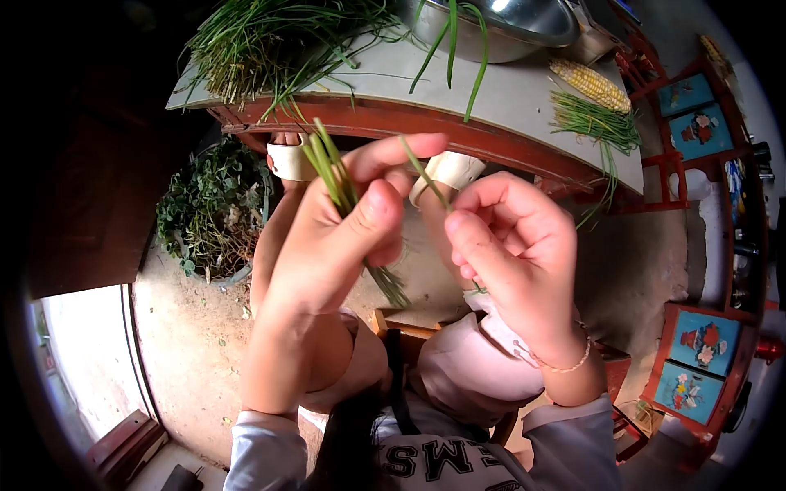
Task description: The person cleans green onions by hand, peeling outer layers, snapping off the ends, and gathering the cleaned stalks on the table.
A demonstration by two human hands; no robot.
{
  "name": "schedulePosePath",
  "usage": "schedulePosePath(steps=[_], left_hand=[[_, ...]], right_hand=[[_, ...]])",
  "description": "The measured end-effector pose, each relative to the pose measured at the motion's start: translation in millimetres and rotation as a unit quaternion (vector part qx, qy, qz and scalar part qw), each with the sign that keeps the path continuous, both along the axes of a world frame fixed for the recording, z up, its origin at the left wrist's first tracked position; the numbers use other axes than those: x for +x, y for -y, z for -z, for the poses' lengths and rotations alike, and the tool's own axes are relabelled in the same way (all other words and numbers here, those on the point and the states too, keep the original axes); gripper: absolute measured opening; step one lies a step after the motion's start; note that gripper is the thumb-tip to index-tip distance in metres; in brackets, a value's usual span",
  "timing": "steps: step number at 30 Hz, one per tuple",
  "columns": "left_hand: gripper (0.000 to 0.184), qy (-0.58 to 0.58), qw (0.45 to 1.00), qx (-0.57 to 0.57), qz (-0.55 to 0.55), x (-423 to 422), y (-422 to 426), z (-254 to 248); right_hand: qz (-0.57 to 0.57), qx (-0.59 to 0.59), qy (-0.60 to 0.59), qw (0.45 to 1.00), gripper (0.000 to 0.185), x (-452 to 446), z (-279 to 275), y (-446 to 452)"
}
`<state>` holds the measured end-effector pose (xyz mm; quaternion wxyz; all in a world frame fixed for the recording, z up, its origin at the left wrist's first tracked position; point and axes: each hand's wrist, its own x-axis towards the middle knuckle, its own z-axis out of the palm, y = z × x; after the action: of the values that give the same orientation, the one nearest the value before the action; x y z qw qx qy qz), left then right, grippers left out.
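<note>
My left hand is closed around a small bunch of chives. Pale stem ends stick out above its fingers and green tips hang below the palm. Close beside it, my right hand pinches a single chive stalk between thumb and forefinger. That stalk's upper end reaches the fingertips of my left hand. A large heap of chives lies on the table beyond. Further right, a smaller neat bundle of chives rests near the table's edge.
A metal basin stands at the table's back, with a few long green leaves over its rim. An ear of corn lies right of it. On the floor at left is a tub of leafy stems. Painted red cabinets line the right.
</note>
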<state>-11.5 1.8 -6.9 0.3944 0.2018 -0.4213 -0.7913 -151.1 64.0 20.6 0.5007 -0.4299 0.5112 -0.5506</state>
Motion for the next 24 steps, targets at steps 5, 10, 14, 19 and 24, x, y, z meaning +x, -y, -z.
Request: schedulePosePath(steps=[5,10,14,19,24], left_hand=[[0.048,-0.078,0.997,0.024,-0.002,-12.7,-9.1,7.0],[0.045,-0.014,0.999,0.046,-0.004,-15.4,-13.0,-4.7],[0.049,-0.029,0.999,0.03,0.027,-12.6,-10.6,-5.1],[0.05,-0.052,0.997,-0.029,0.05,-12.8,-3.7,6.6],[0.058,-0.056,0.978,-0.045,0.193,-3.8,-1.8,-2.6]], right_hand=[[-0.001,-0.026,0.01,1.0,0.007,13.0,8.0,1.5],[0.033,-0.11,-0.081,0.99,0.009,20.3,16.6,3.3],[0.036,-0.179,-0.288,0.94,0.011,12.0,13.6,4.8],[0.142,-0.27,-0.346,0.887,0.009,-10.4,9.6,10.2],[0.035,-0.167,-0.108,0.979,0.011,-15.5,3.0,12.7]])
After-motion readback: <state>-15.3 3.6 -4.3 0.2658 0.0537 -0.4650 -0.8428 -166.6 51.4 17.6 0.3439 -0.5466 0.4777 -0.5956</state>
